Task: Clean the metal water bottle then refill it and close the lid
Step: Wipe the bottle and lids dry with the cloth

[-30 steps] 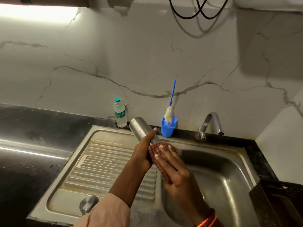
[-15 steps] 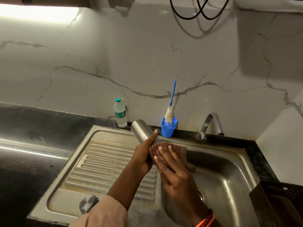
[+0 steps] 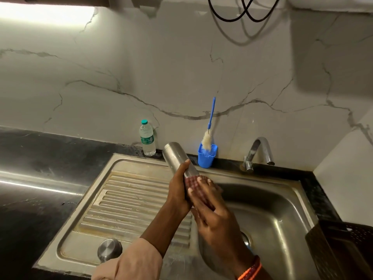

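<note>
The metal water bottle [image 3: 176,156] is held tilted over the sink, its base pointing up and to the left. My left hand [image 3: 178,190] grips its lower body from the left. My right hand [image 3: 212,211] wraps a red checked cloth [image 3: 191,181] around the bottle from the right, fingers curled over the cloth. The bottle's mouth is hidden under the hands. A round metal lid [image 3: 109,250] lies on the drainboard near the front edge.
The steel sink [image 3: 282,209] has a ribbed drainboard [image 3: 125,201] on the left and a tap [image 3: 260,150] at the back right. A blue cup [image 3: 206,157] holds a bottle brush [image 3: 210,126]. A plastic water bottle [image 3: 147,138] stands by the wall. A dark basket [image 3: 347,249] sits at the right.
My right hand with the cloth has slid up along the bottle toward its middle. The bottle has tipped a little more upright in my left hand.
</note>
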